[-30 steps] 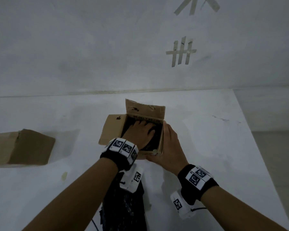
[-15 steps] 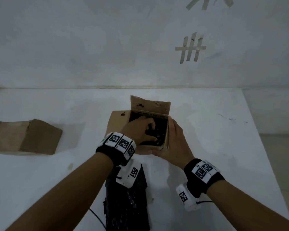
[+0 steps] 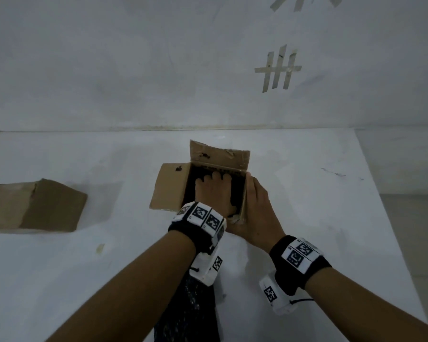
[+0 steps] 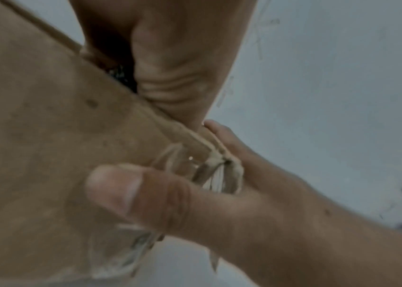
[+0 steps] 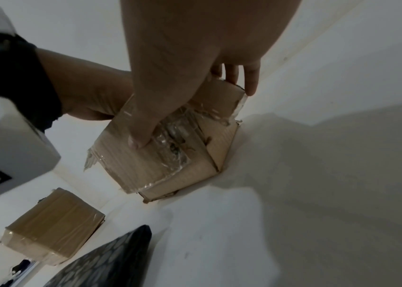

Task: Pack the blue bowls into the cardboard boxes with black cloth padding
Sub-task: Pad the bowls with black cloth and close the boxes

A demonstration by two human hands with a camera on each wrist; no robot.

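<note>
I've got the left hand [image 3: 216, 191] inside the open cardboard box [image 3: 169, 186] mid-worktop, fingers spread flat on the black cloth [image 3: 192, 178]. Right hand [image 3: 256, 208] grips the box's right wall, thumb on its near face. No blue bowl visible. Risks: the wall buckles under the squeeze; cloth bunches, padding left uneven.

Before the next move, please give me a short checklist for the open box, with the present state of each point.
1. Open box stands on the table: ok.
2. Right hand holds the box's right wall, thumb on the near side: ok.
3. Left hand presses black cloth inside the box: ok.
4. Cloth covers the whole bottom: cannot tell.
5. Blue bowl within reach: not ok, none in view.
6. Spare cloth lies at the near edge: ok.
</note>
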